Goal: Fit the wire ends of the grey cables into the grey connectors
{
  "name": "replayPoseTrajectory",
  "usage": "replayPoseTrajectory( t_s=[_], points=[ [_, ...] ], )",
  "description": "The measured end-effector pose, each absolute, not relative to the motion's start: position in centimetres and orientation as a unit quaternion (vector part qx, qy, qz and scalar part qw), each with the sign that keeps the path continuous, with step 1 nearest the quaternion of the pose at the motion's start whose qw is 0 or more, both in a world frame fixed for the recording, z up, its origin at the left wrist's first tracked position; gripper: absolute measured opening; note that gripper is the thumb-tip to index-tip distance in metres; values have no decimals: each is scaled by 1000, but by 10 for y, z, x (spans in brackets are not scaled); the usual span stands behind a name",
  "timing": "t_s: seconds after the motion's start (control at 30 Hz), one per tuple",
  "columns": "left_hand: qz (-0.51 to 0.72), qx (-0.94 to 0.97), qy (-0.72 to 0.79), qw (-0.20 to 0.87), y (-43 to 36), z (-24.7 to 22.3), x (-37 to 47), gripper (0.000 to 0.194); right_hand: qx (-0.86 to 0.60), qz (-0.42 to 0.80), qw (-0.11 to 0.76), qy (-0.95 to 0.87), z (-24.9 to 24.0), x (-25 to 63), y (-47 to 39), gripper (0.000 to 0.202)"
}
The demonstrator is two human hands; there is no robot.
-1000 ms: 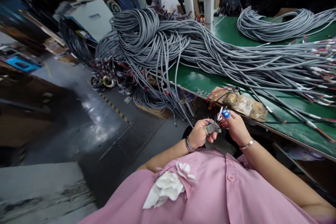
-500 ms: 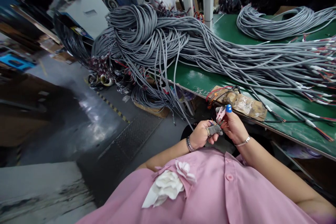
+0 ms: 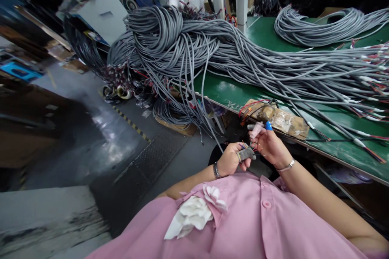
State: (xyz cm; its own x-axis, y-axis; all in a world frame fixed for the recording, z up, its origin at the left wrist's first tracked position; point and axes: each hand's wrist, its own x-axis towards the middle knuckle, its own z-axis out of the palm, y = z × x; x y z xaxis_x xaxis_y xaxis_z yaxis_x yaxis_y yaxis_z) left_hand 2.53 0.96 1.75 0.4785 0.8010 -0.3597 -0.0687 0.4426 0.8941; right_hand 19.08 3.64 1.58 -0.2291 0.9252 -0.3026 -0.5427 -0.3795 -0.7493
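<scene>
Head view: a green bench (image 3: 226,95) carries a broad pile of grey cables (image 3: 273,60); many ends at its right show white sleeves (image 3: 360,143) and exposed cores, stripped already. A wooden block (image 3: 281,121) lies along the near edge. Before it, off the bench, the left hand (image 3: 232,160) is closed around a bunch of thin coloured wires (image 3: 251,144). The right hand (image 3: 270,149) is half-curled just beside them; whether it pinches one cannot be told. The wires, between the hands, are bared and splayed; no join shows among them, so handling appears unfinished. Smallest, a blue cover (image 3: 269,126) caps the right thumb.
</scene>
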Motion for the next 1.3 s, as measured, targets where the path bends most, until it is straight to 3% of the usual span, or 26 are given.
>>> replayPoseTrajectory(
  t_s=[0.13, 0.47, 0.7, 1.03, 1.3],
  points=[
    [316, 431, 428, 729, 6, 19, 26, 40, -391, 716, 515, -265, 15, 193, 35, 31],
    [352, 434, 426, 711, 11, 26, 36, 39, -413, 698, 522, -266, 18, 191, 34, 29],
    [349, 418, 412, 730, 11, 25, 38, 38, -378, 713, 536, -248, 6, 188, 37, 49],
    [345, 410, 425, 730, 13, 18, 42, 33, -353, 727, 568, -156, 7, 180, 45, 41],
    [365, 403, 426, 723, 7, 18, 37, 33, -309, 756, 555, -159, 4, 182, 42, 45]
  ],
)
